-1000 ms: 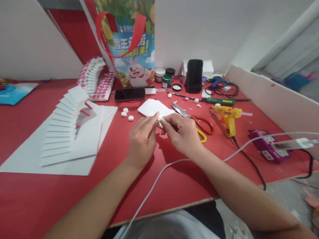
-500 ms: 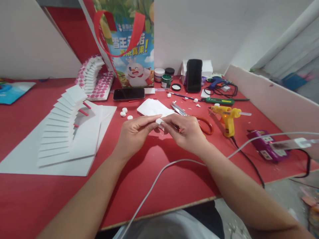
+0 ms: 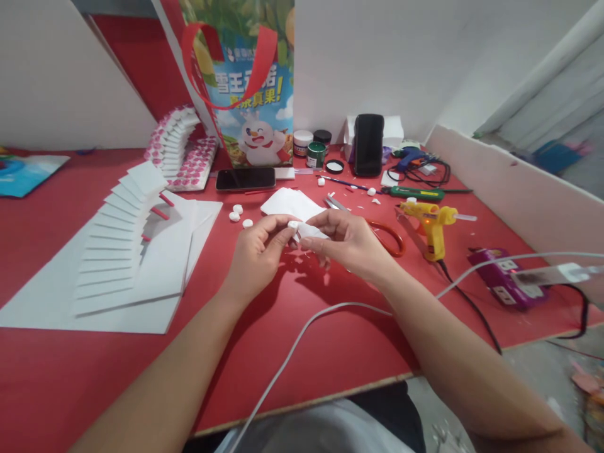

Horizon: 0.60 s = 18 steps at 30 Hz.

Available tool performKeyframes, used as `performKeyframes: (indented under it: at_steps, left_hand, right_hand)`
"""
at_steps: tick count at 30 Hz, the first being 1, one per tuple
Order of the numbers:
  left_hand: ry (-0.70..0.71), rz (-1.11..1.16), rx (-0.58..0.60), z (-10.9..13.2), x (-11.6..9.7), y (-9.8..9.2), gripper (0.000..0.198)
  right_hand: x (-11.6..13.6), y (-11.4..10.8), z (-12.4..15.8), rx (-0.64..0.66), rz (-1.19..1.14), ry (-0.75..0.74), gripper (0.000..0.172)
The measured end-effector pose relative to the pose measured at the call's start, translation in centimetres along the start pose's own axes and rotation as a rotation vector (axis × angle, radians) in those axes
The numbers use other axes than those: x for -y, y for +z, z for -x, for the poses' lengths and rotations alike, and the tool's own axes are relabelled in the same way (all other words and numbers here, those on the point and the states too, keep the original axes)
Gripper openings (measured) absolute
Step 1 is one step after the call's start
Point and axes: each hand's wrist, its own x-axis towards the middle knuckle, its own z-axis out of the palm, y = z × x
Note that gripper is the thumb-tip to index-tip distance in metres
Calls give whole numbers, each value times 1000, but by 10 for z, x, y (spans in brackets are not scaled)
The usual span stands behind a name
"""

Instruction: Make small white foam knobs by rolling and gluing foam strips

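Over the red table, my left hand pinches the rolled end of a white paper strip between thumb and fingertips. My right hand is closed on the strip's loose part, which stretches to the right from the roll. Just behind my hands lies a pile of white paper pieces. Scissors with orange handles lie partly hidden behind my right hand. Several small white rolls sit beyond my left hand.
White stepped pieces fan out on boards at left. A yellow glue gun and a purple box stand at right. A white cable crosses the front. Phone, paint jars and a printed bag are at the back.
My hands have moved slightly apart, and the strip now shows stretched out between them. The rolled piece has shifted a little left, with my left hand.
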Motion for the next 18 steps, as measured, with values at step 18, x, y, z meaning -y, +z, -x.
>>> performKeyframes:
  at_steps: [18]
  left_hand:
    - [70, -103, -72, 8, -5, 12, 18]
  right_hand:
    - [-12, 16, 5, -228, 193, -124, 26]
